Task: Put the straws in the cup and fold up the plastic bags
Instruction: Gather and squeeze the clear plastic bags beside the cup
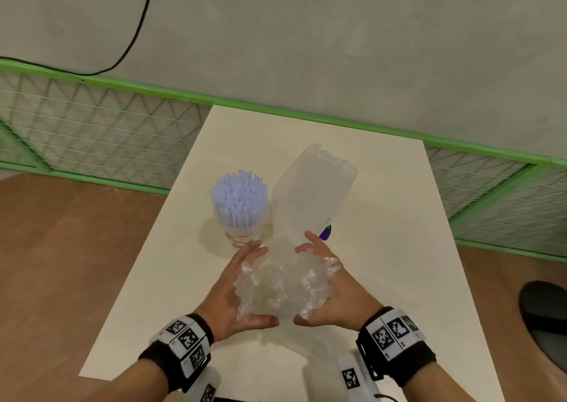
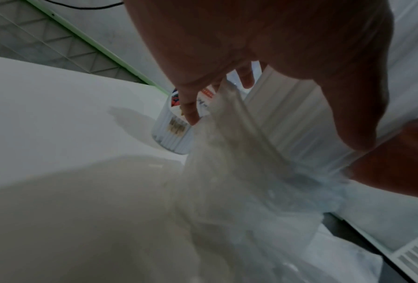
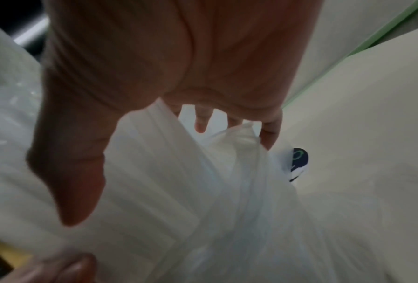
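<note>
A clear cup [image 1: 242,236] packed with pale blue straws [image 1: 237,199] stands on the white table [image 1: 392,217]; the cup [image 2: 171,134] also shows in the left wrist view. Right of it leans a bundle of white straws [image 1: 310,193] wrapped in plastic. At its foot peeks a second cup [image 1: 325,232] with blue and green print [image 3: 298,164], mostly hidden. A crumpled clear plastic bag [image 1: 282,291] joins the bundle's lower end. My left hand [image 1: 260,283] [image 2: 273,122] and right hand [image 1: 303,279] [image 3: 171,172] cup it from both sides with curled fingers, thumbs nearly meeting.
A green wire fence [image 1: 122,125] runs behind the table along a grey wall, with a black cable [image 1: 138,33] hanging over it. Brown floor lies on both sides. A dark round object [image 1: 546,319] sits on the floor at the right.
</note>
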### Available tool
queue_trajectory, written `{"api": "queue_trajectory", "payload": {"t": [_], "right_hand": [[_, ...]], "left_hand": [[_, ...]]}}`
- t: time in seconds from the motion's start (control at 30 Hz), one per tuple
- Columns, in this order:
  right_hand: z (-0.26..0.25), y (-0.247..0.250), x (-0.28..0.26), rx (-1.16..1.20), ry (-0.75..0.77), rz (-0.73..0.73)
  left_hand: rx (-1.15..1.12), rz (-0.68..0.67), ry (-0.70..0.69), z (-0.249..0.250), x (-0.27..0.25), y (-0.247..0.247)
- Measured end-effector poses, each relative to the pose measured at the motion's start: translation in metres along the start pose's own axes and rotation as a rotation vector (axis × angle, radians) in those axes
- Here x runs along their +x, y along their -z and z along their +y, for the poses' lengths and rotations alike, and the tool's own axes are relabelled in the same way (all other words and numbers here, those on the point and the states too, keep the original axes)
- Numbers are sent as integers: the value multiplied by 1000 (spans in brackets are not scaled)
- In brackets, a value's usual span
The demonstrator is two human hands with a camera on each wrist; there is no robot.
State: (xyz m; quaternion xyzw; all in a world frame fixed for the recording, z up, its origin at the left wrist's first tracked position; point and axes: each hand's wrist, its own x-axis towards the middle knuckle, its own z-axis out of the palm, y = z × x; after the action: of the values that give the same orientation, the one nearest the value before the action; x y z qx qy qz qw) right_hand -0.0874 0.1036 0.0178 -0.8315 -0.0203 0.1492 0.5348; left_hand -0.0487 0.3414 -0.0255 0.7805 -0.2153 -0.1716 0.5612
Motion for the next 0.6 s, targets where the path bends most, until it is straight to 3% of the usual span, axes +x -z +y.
{"api": "queue_trajectory", "payload": {"t": [0.17,0.37,0.6], "right_hand": [[-11,-17,11,106,52,-64],[-30,-13,19,94,120,83],[-27,1,20,-23,41,-141]], "left_hand": [[-85,5,61,-1,-1,-11],[-188,69,45,15,5,-9],[-216,-98,105,19,7,7]]}}
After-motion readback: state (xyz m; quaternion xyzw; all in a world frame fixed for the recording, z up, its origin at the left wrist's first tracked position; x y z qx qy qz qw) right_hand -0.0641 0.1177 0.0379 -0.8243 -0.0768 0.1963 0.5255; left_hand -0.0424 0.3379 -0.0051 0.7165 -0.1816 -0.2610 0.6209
